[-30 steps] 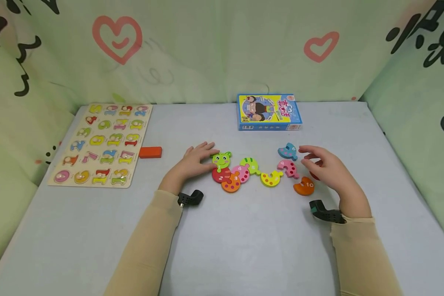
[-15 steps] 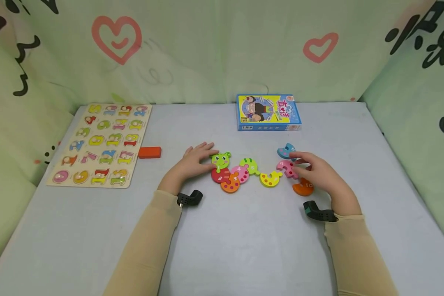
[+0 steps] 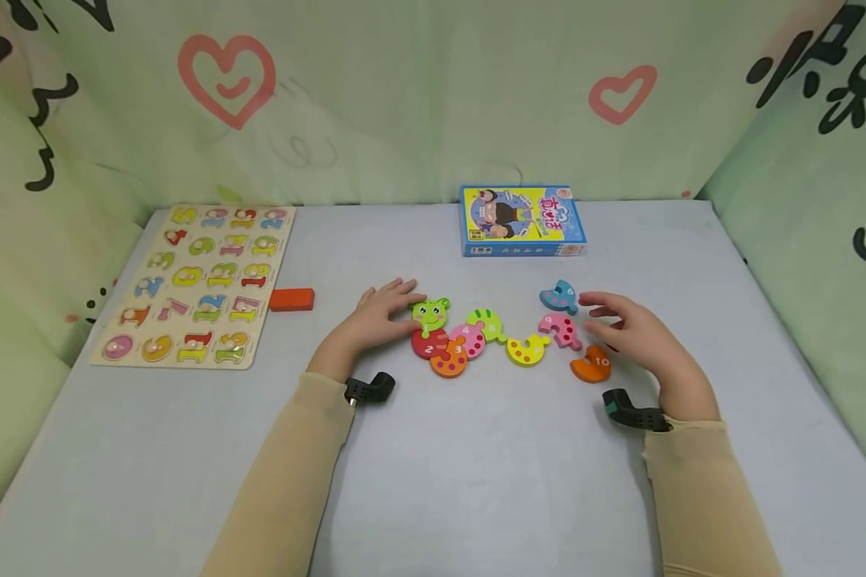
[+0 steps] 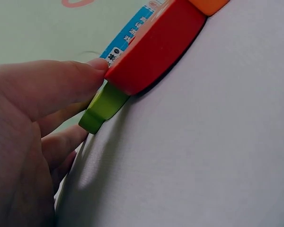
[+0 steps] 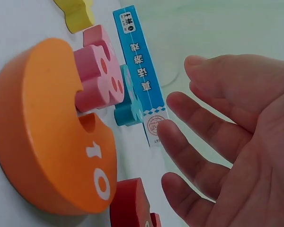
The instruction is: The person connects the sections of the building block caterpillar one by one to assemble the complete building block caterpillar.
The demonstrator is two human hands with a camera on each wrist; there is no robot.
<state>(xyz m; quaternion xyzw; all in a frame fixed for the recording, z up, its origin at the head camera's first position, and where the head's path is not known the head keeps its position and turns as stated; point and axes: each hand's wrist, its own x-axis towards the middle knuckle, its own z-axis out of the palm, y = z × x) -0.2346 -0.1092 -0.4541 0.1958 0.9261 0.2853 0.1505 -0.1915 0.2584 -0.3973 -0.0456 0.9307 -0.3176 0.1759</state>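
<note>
My left hand lies beside the green smiling caterpillar head, its thumb touching the edge where the head meets the red piece. The fingers are fairly straight, set against the head's left side. Joined on are an orange piece, a pink piece and a striped green piece. My right hand hovers, loosely bent and holding nothing, right of a blue piece, a loose pink piece and an orange piece numbered 10. Another red piece shows only in the right wrist view.
A yellow piece lies at the right end of the joined row. The blue and yellow card box stands at the back. On the left are a number puzzle board and an orange-red block.
My right hand moved left over the blue and loose pink pieces, then drew back to the right. Those pieces lie about where they were. My left hand stays in place.
</note>
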